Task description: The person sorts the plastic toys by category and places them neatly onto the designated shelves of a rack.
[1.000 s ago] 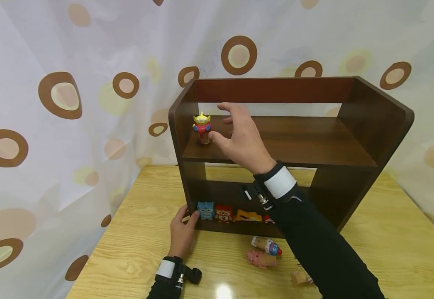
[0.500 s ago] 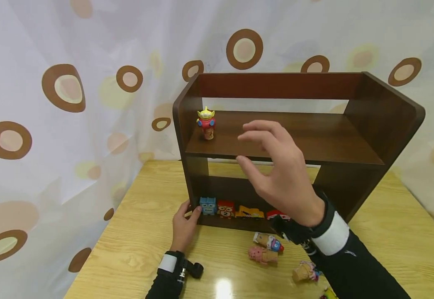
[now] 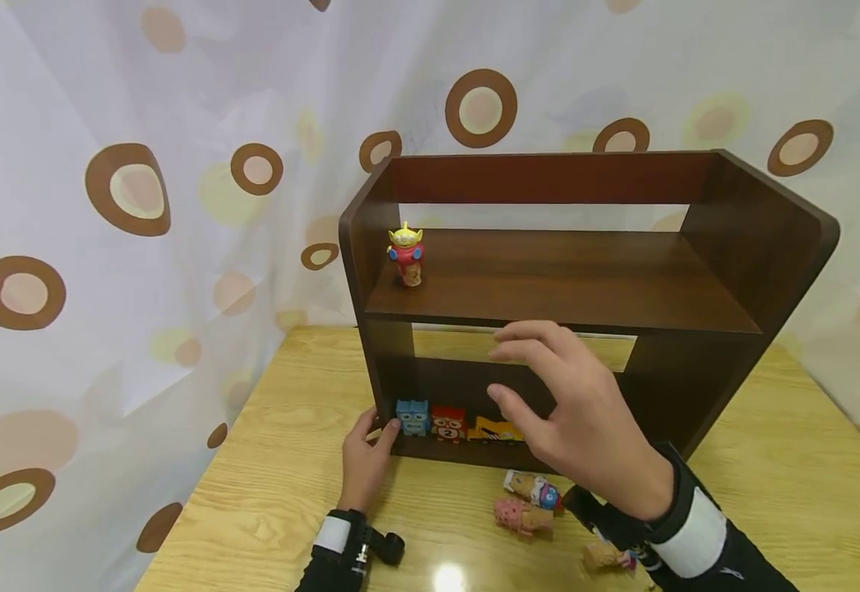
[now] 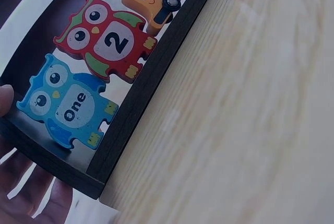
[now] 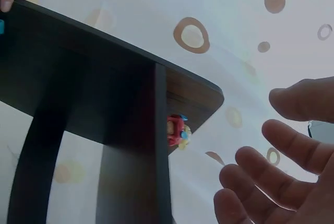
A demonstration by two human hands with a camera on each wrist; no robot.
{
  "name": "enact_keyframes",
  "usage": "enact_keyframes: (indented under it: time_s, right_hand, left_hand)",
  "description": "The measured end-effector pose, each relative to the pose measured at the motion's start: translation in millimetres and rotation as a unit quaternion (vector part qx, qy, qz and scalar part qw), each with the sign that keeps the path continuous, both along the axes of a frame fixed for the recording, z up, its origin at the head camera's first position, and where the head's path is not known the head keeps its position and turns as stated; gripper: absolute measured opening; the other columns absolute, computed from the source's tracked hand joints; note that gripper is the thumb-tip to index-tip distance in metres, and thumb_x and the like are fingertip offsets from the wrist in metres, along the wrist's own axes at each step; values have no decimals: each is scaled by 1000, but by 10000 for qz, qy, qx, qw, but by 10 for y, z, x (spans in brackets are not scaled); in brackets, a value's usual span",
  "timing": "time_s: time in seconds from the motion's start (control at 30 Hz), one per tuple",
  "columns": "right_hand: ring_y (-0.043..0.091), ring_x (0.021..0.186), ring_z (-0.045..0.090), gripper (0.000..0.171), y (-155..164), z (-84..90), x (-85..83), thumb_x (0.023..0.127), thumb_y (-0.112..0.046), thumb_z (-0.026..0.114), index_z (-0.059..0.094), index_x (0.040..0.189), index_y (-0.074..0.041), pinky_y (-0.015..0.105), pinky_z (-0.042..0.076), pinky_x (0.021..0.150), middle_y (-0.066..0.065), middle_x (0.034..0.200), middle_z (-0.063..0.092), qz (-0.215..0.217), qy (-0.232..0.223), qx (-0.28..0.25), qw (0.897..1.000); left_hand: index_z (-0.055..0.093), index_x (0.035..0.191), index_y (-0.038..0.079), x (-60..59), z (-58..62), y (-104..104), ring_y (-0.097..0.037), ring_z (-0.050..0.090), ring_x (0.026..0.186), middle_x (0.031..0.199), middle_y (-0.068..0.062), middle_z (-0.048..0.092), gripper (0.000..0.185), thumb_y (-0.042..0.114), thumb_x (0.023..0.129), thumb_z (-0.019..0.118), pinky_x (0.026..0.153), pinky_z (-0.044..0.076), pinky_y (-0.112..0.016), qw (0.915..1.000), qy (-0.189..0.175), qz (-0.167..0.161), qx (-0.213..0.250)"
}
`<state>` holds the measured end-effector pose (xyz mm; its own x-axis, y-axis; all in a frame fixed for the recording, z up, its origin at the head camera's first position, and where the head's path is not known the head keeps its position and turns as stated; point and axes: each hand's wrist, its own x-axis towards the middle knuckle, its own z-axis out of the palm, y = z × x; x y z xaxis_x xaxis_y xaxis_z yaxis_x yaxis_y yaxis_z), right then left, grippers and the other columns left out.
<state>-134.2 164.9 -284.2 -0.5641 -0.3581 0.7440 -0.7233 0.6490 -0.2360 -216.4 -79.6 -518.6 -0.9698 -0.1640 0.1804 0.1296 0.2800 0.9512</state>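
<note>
- Shelf unit (image 3: 563, 279): a dark brown wooden stand with an upper board and a low bottom ledge, upright on a light wooden table (image 3: 770, 493) in front of a white curtain (image 3: 104, 205) printed with brown rings.
- Left hand (image 3: 366, 452): it holds the shelf unit's lower left corner, thumb against the front edge, just beside a blue owl piece (image 3: 412, 417). The left wrist view shows a fingertip at that corner.
- Right hand (image 3: 585, 419): it hangs in the air in front of the shelf unit, below the upper board, fingers spread and loosely bent, holding nothing.
- Upper board: a small alien figure (image 3: 405, 253) with a yellow-green head and red body stands upright near the left end.
- Bottom ledge: the blue owl piece marked "One" stands leftmost, then a red owl piece (image 3: 448, 424) marked "2", then a yellow digger piece (image 3: 495, 429).
- On the table, in front of the shelf unit: a pink ice-cream cone figure (image 3: 522, 515) lies on its side, a blue-and-white cone figure (image 3: 534, 487) just behind it, and another cone figure (image 3: 606, 555) near the right sleeve.
</note>
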Motion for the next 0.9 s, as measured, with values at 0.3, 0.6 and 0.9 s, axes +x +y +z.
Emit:
enact_keyframes:
  time_s: [0.3,0.6,0.9]
  right_hand:
    - [16,102,64,32,14,-440,9,77,-18,85,68,104,-14,34,58,79,0,112,66,-154,-704,927,9931]
    - [10,88,62,26,144,-1028,73,81,-22,81,68,104,-19,25,54,66,-5,103,65,-244,-1495,1762,9726]
    - [9,82,56,26,305,-1492,81,86,-27,77,69,108,-15,26,49,65,-4,101,65,-203,-2331,2247,9459]
  left_hand:
    - [59,135,10,18,1,10,-33,58,124,135,-13,63,41,24,97,63,101,50,-52,9999,-126,28,108]
    - [60,135,11,-8,30,17,-32,58,122,134,-11,64,41,25,97,64,100,50,-52,9998,45,-62,178]
    - [60,135,11,12,-1,1,-32,60,121,134,-12,64,40,22,97,63,99,51,-51,9998,75,-31,185]
